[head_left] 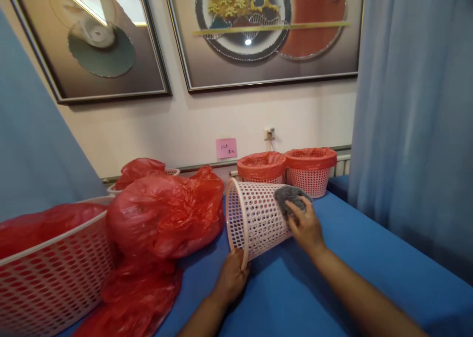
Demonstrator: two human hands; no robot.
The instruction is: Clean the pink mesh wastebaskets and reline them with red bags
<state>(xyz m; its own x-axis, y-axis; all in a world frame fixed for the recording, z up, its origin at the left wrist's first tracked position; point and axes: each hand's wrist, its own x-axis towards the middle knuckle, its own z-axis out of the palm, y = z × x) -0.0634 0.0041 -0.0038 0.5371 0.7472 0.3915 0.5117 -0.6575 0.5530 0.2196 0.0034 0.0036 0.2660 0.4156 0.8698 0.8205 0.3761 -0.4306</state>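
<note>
A pale pink plastic wastebasket [264, 214] with a perforated wall lies tilted on its side over the blue bed surface [266, 297], its open mouth facing left. My left hand [232, 275] is closed around the lower part of its rim. Against the wall near the basket's base, my right hand [305, 223] presses a fuzzy grey cloth [290, 199], fingers curled over it. Part of the cloth is hidden beneath those fingers.
Crumpled red plastic bags [166, 219] lie left of the wastebasket, beside a large perforated basket [66, 268]. Two bag-lined wastebaskets, one nearer [261, 167] and one farther right [311, 172], stand at the back by the wall. A blue curtain [410, 105] hangs on the right.
</note>
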